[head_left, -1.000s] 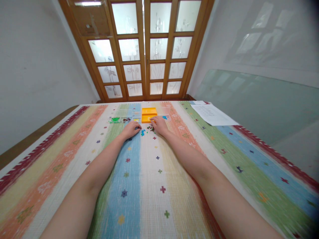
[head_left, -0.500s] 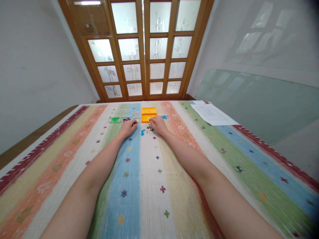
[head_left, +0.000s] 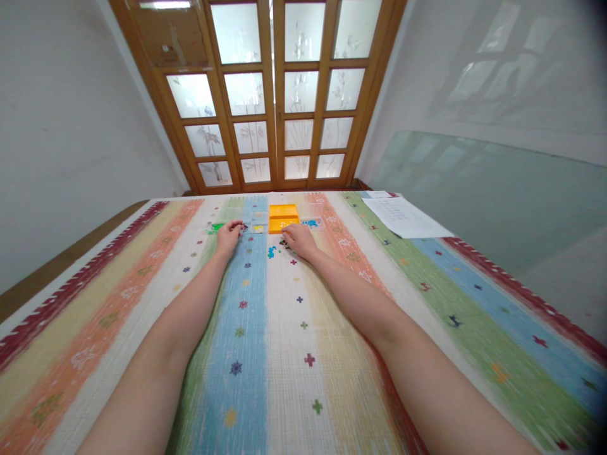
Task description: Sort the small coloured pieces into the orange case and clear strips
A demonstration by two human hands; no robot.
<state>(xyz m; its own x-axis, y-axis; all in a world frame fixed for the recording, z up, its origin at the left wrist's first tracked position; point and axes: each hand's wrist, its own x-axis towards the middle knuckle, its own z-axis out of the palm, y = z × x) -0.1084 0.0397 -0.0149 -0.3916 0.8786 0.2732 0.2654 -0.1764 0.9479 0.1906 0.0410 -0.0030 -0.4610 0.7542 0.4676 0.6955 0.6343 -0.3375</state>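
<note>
My left hand [head_left: 229, 236] is at the clear compartment box, its fingertips drawn together over the dark red-brown pieces [head_left: 245, 227]. Whatever it may pinch is too small to make out. Green pieces [head_left: 217, 227] lie in the compartment left of it, and yellow pieces [head_left: 258, 228] in one to its right. My right hand [head_left: 300, 239] rests at the front edge of an open orange box [head_left: 277, 225], fingers bent and closed downward. Its fingers partly hide small dark pieces [head_left: 283, 243] on the cloth. Loose blue pieces [head_left: 271, 252] lie just left of that hand.
Another clear box with blue pieces [head_left: 310, 224] stands right of the orange box. A printed paper sheet [head_left: 403, 217] lies at the far right of the table. The striped tablecloth [head_left: 284, 354] covers the table; glazed wooden doors [head_left: 277, 126] stand behind.
My left hand has moved left, from beside the yellow pieces to the dark red-brown pieces. My right hand has stayed nearly in place by the orange box.
</note>
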